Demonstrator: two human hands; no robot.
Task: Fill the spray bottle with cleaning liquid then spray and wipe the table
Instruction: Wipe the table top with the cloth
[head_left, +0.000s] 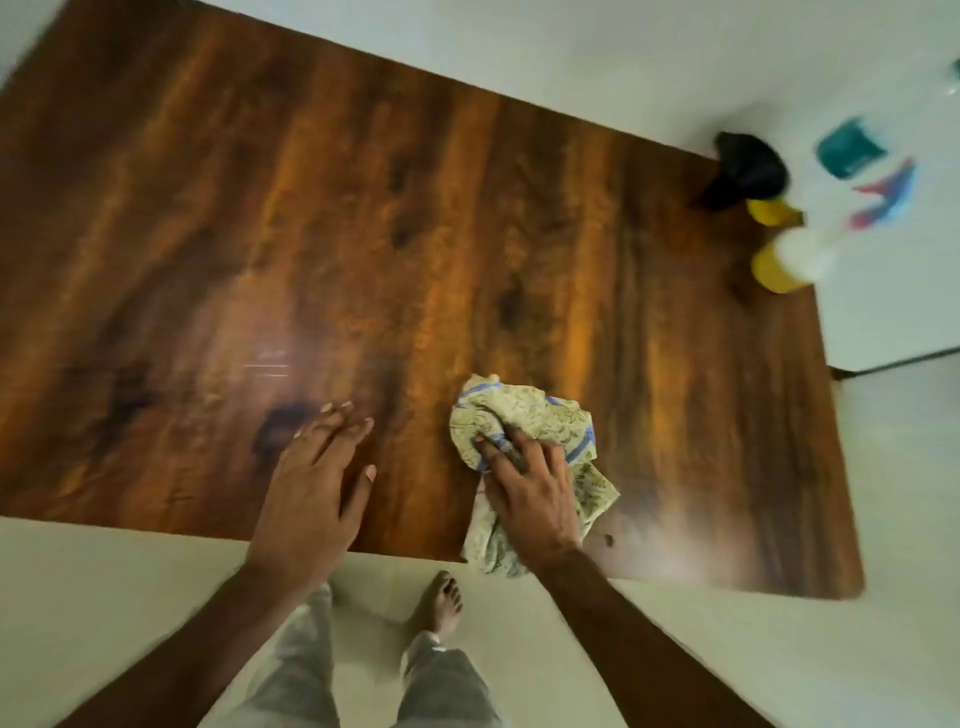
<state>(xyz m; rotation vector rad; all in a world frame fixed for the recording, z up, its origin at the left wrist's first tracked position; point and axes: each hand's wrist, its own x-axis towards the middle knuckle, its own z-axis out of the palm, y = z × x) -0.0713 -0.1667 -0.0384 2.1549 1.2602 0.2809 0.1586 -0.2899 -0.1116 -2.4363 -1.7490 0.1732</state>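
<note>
Cloth (524, 426) lies bunched at lower centre of the table (260, 234) — right hand (535, 493) pressing it, fingers dug in; left hand (317, 478) flat, empty, just beside — bottles (779, 244) upper right.

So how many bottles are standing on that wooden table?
2, both blurred, at the table's far right corner: a black-topped spray bottle and, nearer, a yellow bottle with a white top. A yellow shape between them may belong to either.

dim warm light | glare patch on table (280, 364) | motion blur | edges warped
</note>
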